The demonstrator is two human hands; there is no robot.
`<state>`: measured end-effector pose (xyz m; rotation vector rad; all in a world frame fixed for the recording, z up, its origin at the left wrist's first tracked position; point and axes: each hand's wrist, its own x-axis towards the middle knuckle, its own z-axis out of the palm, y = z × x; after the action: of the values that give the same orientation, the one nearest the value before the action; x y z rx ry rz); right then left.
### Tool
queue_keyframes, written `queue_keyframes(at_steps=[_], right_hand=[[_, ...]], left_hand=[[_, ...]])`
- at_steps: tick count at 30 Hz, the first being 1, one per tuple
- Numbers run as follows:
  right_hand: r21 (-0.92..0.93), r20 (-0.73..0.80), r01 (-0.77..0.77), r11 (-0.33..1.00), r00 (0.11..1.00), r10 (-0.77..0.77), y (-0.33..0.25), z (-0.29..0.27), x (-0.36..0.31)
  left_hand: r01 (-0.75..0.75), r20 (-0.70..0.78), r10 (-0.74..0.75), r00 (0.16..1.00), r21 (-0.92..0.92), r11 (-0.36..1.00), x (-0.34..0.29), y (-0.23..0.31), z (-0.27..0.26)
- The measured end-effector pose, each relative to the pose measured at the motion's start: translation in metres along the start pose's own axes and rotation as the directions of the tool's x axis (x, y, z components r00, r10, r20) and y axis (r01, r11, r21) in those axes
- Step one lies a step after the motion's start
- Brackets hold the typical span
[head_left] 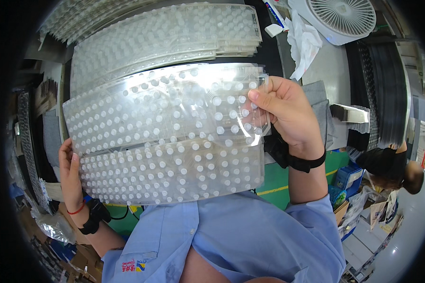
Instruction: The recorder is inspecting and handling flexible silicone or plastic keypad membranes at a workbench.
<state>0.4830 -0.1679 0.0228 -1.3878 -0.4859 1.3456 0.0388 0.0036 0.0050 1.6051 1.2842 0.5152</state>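
Across the bench, stacked sheets lie far. Near centre, I see the right hand pinching the dotted clear sheet by its right edge, the left hand clasping its left; I'd hold it lightly, level.

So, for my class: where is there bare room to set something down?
The grey tabletop has a bare patch, bordered by the fan above, crumpled white wrapping left, black strips right and grey cloth below. Farther left is crowded: stacked sheets and the dotted sheet pinched by the right hand.
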Motion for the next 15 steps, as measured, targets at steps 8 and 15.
queue_keyframes(at_steps=[8, 15], right_hand=[[0.079, 0.01, -0.003, 0.997, 1.0, 0.002, 0.0006, 0.0006, -0.002], [0.098, 0.008, -0.022, 0.995, 1.0, 0.022, -0.006, 0.0052, -0.0054]], left_hand=[[-0.023, 0.017, 0.023, 1.0, -0.006, 1.0, 0.0012, -0.0016, 0.0005], [-0.046, 0.027, 0.045, 0.999, 0.025, 0.999, 0.0008, -0.0006, -0.001]])
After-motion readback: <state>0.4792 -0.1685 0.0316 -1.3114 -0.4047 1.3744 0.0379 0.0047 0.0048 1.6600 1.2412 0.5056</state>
